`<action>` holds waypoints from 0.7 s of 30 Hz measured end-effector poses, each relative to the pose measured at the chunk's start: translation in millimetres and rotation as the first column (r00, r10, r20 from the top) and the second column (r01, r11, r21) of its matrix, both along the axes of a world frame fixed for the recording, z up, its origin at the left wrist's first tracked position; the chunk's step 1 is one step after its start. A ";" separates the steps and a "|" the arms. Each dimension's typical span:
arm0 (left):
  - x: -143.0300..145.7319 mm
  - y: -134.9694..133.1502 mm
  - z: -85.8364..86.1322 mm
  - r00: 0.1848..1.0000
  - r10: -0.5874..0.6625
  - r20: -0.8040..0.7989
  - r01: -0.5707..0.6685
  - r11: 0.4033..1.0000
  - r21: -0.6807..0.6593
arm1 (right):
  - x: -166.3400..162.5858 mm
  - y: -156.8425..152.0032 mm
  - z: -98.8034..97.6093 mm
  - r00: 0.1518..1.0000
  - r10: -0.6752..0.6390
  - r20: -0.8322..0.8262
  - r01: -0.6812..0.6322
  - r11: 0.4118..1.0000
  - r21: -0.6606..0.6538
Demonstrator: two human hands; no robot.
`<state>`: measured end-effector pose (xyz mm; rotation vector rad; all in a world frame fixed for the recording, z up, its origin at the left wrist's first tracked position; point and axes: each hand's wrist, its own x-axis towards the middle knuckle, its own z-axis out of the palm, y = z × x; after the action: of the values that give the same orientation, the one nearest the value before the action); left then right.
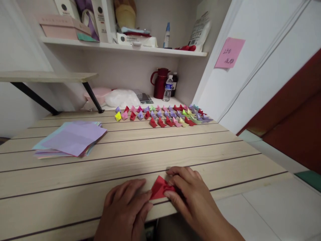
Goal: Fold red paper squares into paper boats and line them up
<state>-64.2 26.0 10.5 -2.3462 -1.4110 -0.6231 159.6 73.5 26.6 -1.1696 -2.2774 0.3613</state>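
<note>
A folded piece of red paper (159, 188) lies near the front edge of the wooden table (130, 157). My left hand (126, 204) presses on its left side with curled fingers. My right hand (190, 194) pinches and presses its right side. Both hands cover part of the paper.
A stack of coloured paper squares (71, 139), lilac on top, lies at the left. Rows of several small folded paper boats (163, 115) line the far edge. Behind stand a red jug (160, 83), a water bottle (168, 88) and shelves. A pink note (229, 53) hangs on the right wall.
</note>
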 end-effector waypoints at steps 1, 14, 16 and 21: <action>1.0 -0.2 -1.1 1.000 0.015 0.011 -0.015 1.000 -0.011 | -2.0 1.0 0.6 1.000 -0.021 -0.002 0.021 1.000 0.013; 13.3 -7.5 -17.8 0.986 0.153 0.060 -0.162 0.966 0.199 | -11.8 8.0 -5.9 0.978 -0.161 0.131 0.137 0.975 0.178; 25.5 -7.9 -22.7 0.991 0.109 0.076 -0.127 0.949 0.290 | -11.2 7.9 -4.5 0.979 -0.155 0.134 0.134 0.979 0.157; 52.9 -3.6 -43.9 0.996 -0.066 -0.057 0.081 0.944 0.320 | -10.7 8.3 -0.3 0.982 -0.135 0.133 0.122 0.987 0.105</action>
<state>-11.4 22.4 -33.4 -2.1451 -1.1094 -0.7532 148.9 81.8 26.3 -1.3203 -2.2940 0.1216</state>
